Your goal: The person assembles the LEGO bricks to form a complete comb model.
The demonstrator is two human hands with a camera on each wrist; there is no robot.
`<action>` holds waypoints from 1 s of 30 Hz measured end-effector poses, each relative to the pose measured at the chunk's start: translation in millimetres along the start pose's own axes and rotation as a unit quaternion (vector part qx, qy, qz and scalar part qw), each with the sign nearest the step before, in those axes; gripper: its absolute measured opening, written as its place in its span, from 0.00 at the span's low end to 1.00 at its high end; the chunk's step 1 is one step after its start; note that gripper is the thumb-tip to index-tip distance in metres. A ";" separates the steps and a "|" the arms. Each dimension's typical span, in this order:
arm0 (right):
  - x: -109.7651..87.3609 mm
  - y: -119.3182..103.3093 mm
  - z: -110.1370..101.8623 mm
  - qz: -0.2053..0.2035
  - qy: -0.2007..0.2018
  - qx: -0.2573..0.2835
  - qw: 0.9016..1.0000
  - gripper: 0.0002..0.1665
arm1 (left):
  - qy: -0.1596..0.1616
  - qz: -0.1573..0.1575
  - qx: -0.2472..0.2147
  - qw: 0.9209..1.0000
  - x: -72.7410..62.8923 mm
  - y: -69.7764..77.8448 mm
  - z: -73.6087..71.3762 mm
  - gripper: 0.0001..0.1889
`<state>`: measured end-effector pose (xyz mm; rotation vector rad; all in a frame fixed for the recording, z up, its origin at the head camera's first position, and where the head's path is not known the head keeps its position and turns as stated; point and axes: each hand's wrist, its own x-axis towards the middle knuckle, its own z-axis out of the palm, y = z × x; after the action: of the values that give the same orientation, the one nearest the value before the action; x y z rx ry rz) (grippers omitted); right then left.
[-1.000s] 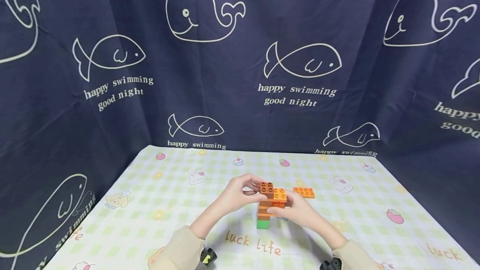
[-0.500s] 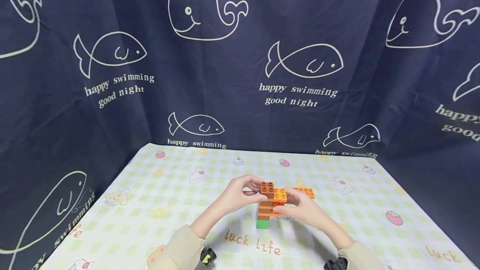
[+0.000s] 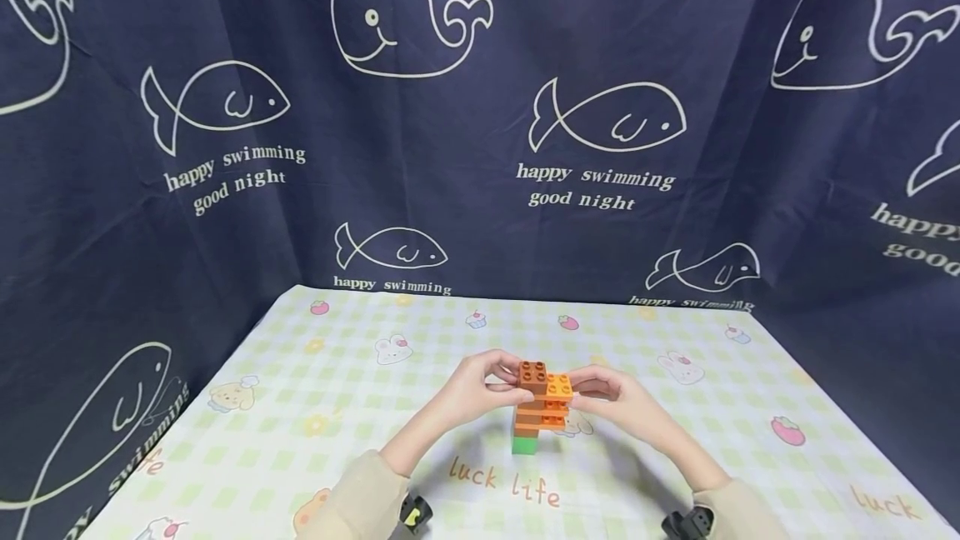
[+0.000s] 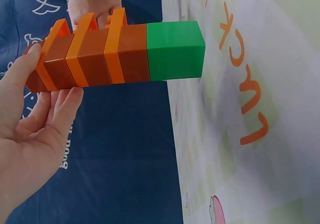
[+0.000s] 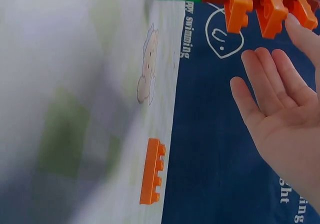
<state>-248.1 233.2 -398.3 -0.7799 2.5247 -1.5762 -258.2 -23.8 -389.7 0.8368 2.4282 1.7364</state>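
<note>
A tower of toy building blocks (image 3: 528, 412) stands upright in the head view, brown blocks alternating with three orange pieces above a green block (image 4: 176, 50). The orange pieces (image 5: 272, 11) jut out on the right side, their studs showing. My left hand (image 3: 483, 386) grips the tower near its top, thumb on the near face and fingers behind. On the other side, my right hand (image 3: 618, 397) is beside the top orange piece, its fingers extended in the right wrist view and its thumb tip at the orange pieces. Whether the green block touches the table I cannot tell.
A loose orange block (image 5: 151, 173) lies on the table in the right wrist view; in the head view my right hand hides it. The patterned tablecloth (image 3: 337, 390) covers the table, and a dark blue curtain (image 3: 480, 190) hangs behind it.
My right hand has loosened from the tower's orange pieces and shifted to the right, uncovering the lower ones. It now covers the loose orange block. My left hand keeps its grip.
</note>
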 end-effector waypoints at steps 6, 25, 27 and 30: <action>3.9 7.0 -8.0 -0.006 0.029 -0.019 0.999 0.21 | -0.002 -0.010 -0.003 1.000 -0.1 -1.1 0.0 0.18; 5.3 36.1 -30.0 0.040 0.108 -0.098 0.988 0.23 | -0.011 -0.004 -0.009 1.000 -0.9 -3.6 1.6 0.18; 5.5 38.3 -31.7 0.036 0.111 -0.105 0.988 0.23 | -0.013 0.000 -0.006 1.000 -0.6 -4.4 1.5 0.18; 6.9 41.0 -33.0 0.037 0.119 -0.115 0.986 0.22 | -0.016 0.006 -0.002 1.000 0.3 -5.9 1.0 0.18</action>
<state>-280.0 271.6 -416.3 -0.5360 2.9080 -1.4505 -260.5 -24.2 -395.2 0.8721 2.4042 1.7183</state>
